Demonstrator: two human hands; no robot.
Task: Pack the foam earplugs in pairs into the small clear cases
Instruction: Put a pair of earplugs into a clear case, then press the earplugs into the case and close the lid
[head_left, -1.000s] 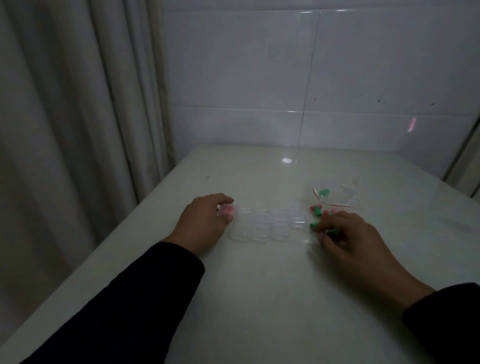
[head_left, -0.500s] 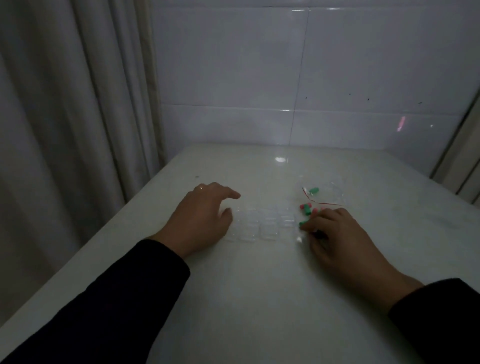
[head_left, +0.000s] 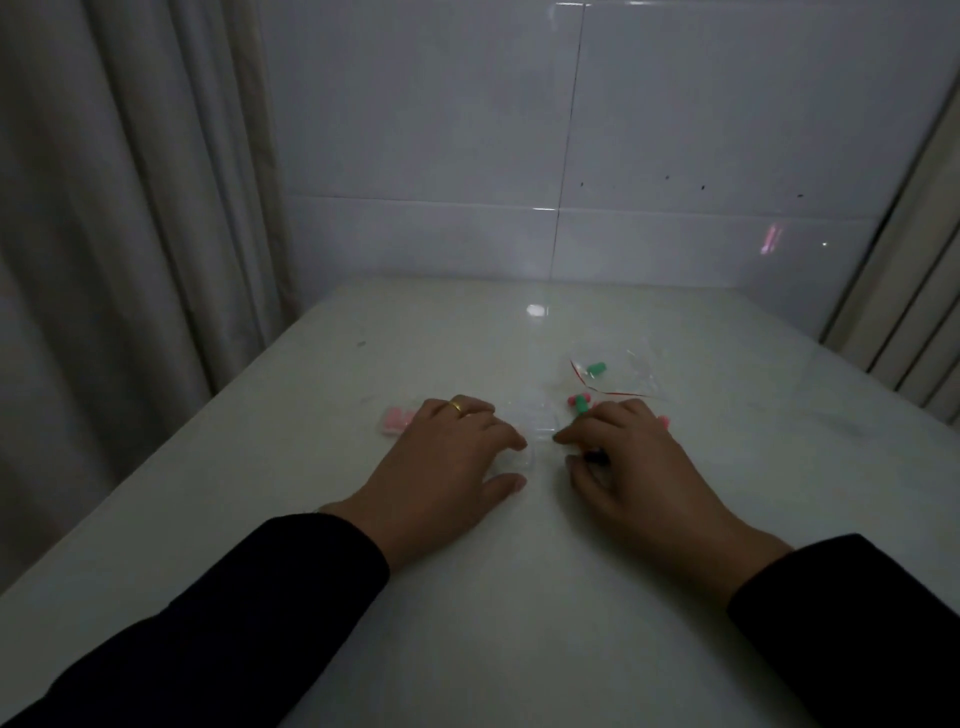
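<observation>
Earplugs: head view, one filled clear case (head_left: 396, 421) with pink plugs now lies left of the left hand (head_left: 451, 467), set aside since a second ago, so one pair looks packed. Left hand has moved right onto the empty cases (head_left: 535, 434), fingers spread flat, holding nothing. Right hand (head_left: 636, 467) curled over loose plugs; grip hidden, cannot tell. Count: one green plug (head_left: 595, 369) in the plastic bag (head_left: 618, 371), about two more visible (head_left: 577, 401) beside the right hand. Empty cases too faint to count. All on the table (head_left: 519, 597).
</observation>
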